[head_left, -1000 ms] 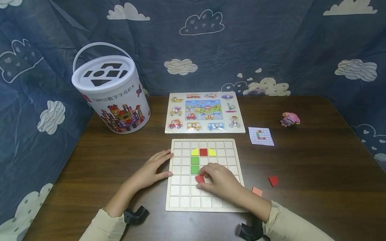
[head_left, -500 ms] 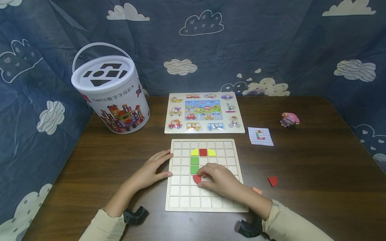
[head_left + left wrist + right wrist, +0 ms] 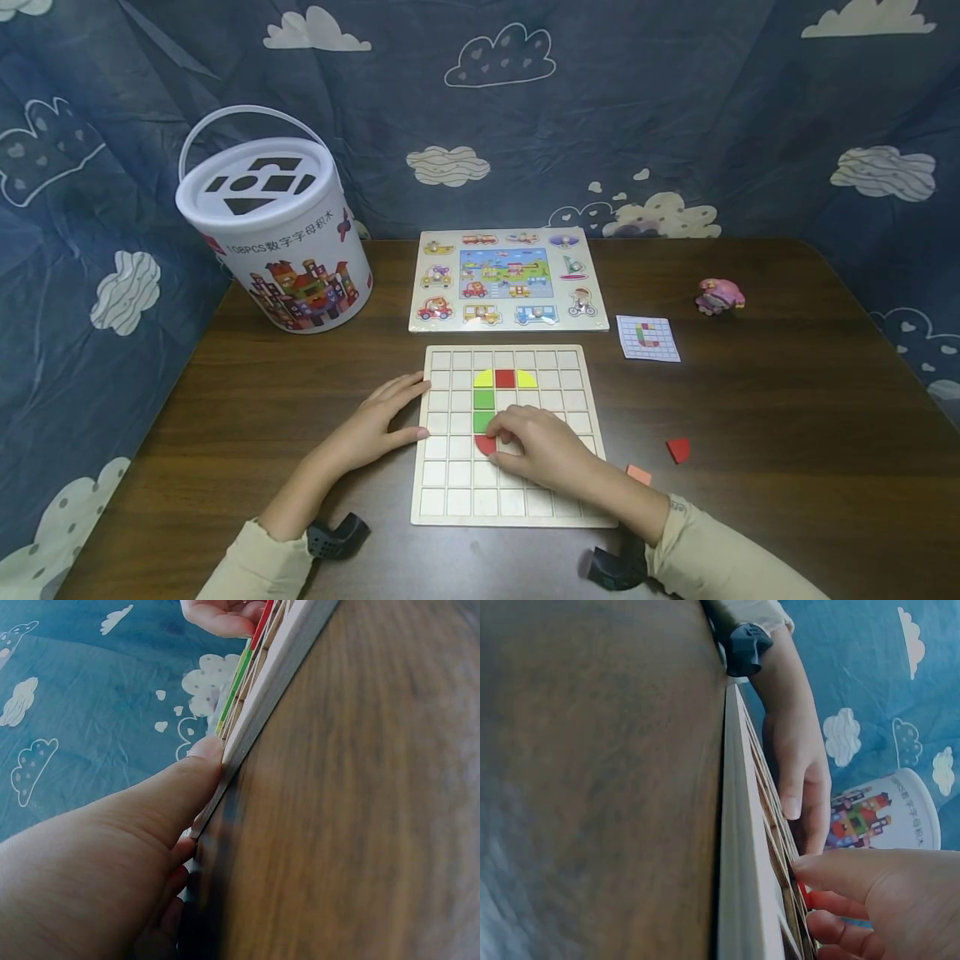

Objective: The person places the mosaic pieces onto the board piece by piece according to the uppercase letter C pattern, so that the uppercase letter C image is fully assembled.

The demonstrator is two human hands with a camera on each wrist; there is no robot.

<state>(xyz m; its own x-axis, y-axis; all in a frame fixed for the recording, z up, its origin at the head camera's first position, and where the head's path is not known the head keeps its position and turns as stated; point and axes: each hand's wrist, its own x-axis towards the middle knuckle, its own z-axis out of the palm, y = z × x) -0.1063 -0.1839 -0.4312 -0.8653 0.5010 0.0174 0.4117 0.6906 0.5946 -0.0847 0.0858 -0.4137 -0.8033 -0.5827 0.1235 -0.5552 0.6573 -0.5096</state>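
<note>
A wooden grid board (image 3: 447, 500) lies flat on the table. My left hand (image 3: 372, 427) rests against its left edge with fingers extended; the left wrist view shows the thumb (image 3: 196, 761) touching the rim. Over the middle of the board, my right hand (image 3: 547, 450) pinches a red quarter-circle tile (image 3: 485, 445) between thumb and fingers. That tile sits at the cell below two green square tiles (image 3: 483, 411), its right side partly covered by the fingertips. Along the upper row are a red square tile (image 3: 506, 379) and two yellow quarter-circle tiles (image 3: 527, 380).
Right of the board lie another red tile (image 3: 678, 451) and an orange tile (image 3: 639, 475). A pattern card (image 3: 648, 339) and pink figurine (image 3: 720, 297) are farther back. Behind the board stand a picture puzzle (image 3: 510, 321) and, to the left, a white bucket (image 3: 292, 250).
My right hand has slid the red quarter-circle tile leftward, into line under the green squares. The left hand stays at the board's edge.
</note>
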